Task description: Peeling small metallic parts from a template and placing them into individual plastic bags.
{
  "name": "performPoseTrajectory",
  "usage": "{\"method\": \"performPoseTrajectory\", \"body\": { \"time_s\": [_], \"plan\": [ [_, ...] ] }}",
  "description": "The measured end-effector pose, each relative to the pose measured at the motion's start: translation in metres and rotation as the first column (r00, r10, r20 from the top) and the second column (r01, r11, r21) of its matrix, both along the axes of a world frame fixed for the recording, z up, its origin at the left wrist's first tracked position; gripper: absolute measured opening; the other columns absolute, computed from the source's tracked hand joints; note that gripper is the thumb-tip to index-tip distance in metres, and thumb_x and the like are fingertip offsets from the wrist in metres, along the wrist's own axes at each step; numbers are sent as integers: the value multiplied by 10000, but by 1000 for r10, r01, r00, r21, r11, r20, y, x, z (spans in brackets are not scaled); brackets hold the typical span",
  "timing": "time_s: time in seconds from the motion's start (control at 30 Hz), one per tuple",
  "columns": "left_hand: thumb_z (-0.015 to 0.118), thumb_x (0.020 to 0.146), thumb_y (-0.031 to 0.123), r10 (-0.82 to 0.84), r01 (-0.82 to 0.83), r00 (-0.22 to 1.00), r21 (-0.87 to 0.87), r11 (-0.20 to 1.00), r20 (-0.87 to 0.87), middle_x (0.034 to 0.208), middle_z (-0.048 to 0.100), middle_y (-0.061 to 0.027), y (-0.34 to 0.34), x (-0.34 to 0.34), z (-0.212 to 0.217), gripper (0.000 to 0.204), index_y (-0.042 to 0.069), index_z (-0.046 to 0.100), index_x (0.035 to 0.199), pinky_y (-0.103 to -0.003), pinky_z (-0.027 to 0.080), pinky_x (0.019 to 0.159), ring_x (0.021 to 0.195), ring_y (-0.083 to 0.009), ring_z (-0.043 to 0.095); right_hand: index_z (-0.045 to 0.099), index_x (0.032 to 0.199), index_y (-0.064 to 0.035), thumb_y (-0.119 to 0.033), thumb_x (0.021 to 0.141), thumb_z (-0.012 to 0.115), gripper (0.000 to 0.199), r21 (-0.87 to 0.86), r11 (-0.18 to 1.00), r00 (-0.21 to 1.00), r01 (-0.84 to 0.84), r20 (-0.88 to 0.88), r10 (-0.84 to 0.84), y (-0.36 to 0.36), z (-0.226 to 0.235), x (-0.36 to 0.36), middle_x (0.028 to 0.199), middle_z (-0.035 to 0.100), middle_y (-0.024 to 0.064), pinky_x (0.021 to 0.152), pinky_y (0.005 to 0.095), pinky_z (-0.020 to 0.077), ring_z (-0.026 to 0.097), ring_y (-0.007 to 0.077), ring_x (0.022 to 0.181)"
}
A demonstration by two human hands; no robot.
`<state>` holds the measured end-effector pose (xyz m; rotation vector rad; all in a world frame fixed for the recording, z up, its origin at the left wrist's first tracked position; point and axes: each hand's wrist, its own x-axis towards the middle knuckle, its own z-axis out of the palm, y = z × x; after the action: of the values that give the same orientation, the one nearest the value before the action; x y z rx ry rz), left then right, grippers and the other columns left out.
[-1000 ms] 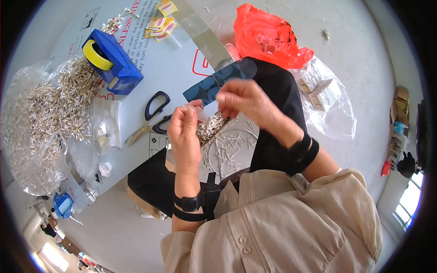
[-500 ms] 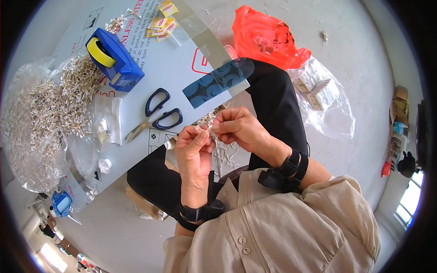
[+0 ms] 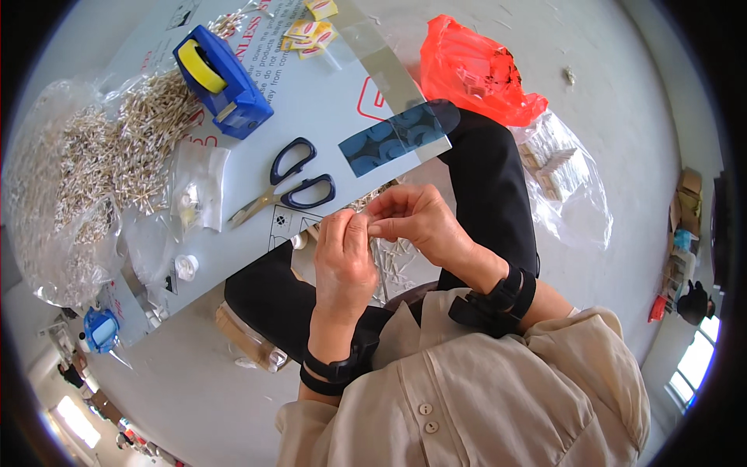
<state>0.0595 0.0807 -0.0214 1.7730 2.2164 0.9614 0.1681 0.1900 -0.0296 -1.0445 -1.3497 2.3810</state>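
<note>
My left hand and my right hand meet fingertip to fingertip just off the table's edge, above my lap. Both are closed in a pinch. Whatever lies between the fingers is too small and too covered to make out. The left hand shows its back. Nearest to them on the table lie navy-handled scissors, blades partly spread and pointing left. Below the hands, loose cotton swabs show between my legs. A big heap of cotton swabs spreads from a clear plastic bag on the left.
A blue tape dispenser with yellow tape stands beyond the scissors. Small yellow-and-white packets lie at the far edge. A dark blue patterned strip covers the near right corner. On the right are a red plastic bag and a clear bag of white bundles.
My left hand has rolled over from palm side to back side, hiding the small white bit seen between the fingers before. The whole view has shifted slightly; the right hand stays pinched.
</note>
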Motion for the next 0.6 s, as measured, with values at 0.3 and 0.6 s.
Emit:
{"method": "performPoseTrajectory", "body": {
  "time_s": [0.3,0.6],
  "plan": [
    [717,761,-18,317,-196,416,-257,946,852,776,585,-7,-26,-18,-1,131,16,593,788,-254,450,575,653,-68,544,621,830,30,-32,839,640,65,72,988,982,-134,-122,142,-10,8,-17,732,612,25,592,213,463,562,67,677],
    [616,880,52,230,-288,948,285,914,220,649,525,-78,-30,-27,1,92,5,563,821,-252,411,500,548,-147,527,630,813,-2,-80,869,627,96,-100,990,993,-102,47,107,-21,20,-52,690,579,2,536,195,413,494,48,593]
  ]
}}
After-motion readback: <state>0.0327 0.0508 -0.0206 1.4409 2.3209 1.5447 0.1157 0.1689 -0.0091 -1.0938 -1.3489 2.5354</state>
